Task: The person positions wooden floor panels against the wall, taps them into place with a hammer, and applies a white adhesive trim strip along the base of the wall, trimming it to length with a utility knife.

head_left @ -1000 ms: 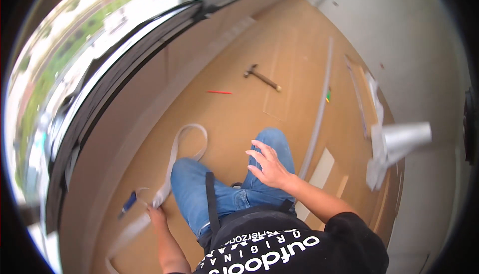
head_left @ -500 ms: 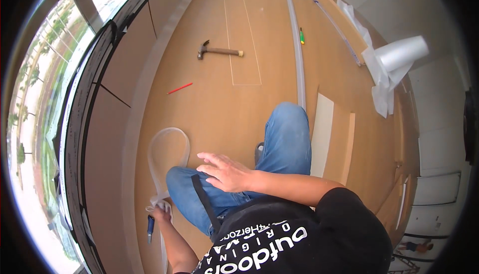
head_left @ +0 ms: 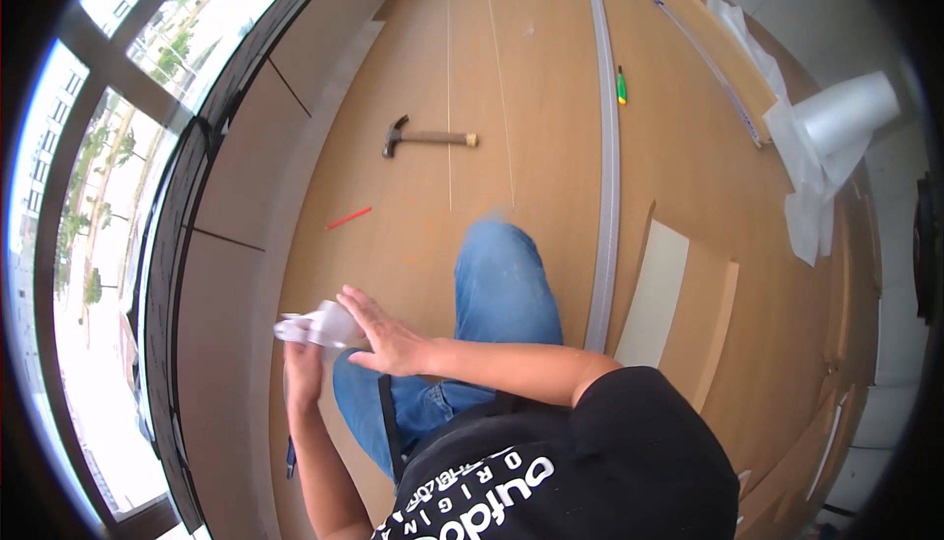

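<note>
My left hand is closed around a bunched loop of white translucent strip, just above the floor and left of my bent knee. Beside it my right hand has its fingers stretched out, the tips at the edge of the white strip; whether they press on it I cannot tell. Partly hidden by my left forearm, a blue-handled tool lies on the floor. Ahead of the hands are a red pencil and a claw hammer with a wooden handle.
A long grey strip runs along the brown floor covering, with a small green-and-yellow tool alongside. On the right are a brown-and-white board and a roll of white sheeting. A low wall and windows border the left.
The left hand has come up and forward from the floor, and the large strip loop is now gathered small. My right hand has moved left to meet it. The view has shifted.
</note>
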Demonstrator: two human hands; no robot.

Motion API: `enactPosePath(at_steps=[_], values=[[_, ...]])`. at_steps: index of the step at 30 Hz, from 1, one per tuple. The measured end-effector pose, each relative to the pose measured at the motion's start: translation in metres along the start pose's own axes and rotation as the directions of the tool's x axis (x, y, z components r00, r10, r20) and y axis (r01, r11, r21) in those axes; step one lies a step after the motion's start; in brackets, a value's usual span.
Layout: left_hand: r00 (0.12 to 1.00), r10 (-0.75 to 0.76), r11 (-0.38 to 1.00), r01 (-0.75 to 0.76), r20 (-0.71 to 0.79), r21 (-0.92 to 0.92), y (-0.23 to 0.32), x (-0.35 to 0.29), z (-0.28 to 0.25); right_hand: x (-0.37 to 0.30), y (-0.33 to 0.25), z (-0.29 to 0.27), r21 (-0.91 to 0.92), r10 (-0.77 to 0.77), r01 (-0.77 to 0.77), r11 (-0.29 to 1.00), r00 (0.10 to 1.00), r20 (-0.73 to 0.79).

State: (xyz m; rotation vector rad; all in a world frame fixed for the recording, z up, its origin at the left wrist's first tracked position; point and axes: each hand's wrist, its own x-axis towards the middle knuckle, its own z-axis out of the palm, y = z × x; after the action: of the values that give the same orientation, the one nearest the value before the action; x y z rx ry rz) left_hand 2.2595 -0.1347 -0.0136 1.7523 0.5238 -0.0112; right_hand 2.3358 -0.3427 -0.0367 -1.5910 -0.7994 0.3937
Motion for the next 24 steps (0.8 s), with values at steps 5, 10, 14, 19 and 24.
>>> enactPosePath(at_steps=[5, 10, 14, 19, 24], values=[[0.950, 0.269, 0.867, -0.310, 0.158, 0.390, 0.098, -0.023, 0.087, 0.032, 0.005, -0.073, -0.080, -0.171, 0.170, 0.982, 0.985, -0.015], [0.969, 0.236, 0.780, -0.232, 0.071, 0.581, 0.128, -0.014, 0.069, 0.025, 0.062, -0.272, -0.738, -0.492, 0.201, 0.644, 0.847, -0.198], [0.988, 0.135, 0.784, -0.057, -0.081, 0.618, 0.096, -0.012, 0.029, -0.084, 0.130, -0.494, -0.012, 0.316, -0.526, 0.850, 0.529, -0.787], [0.983, 0.030, 0.805, 0.084, -0.183, 0.588, 0.053, -0.028, 0.032, -0.305, 0.151, -0.622, -0.112, 0.208, -0.993, -0.045, 0.100, -0.973], [0.962, -0.123, 0.825, 0.235, -0.242, 0.514, 0.040, -0.019, 0.033, -0.252, 0.158, -0.549, -0.205, 0.432, -0.975, 0.086, 0.222, -0.874]])
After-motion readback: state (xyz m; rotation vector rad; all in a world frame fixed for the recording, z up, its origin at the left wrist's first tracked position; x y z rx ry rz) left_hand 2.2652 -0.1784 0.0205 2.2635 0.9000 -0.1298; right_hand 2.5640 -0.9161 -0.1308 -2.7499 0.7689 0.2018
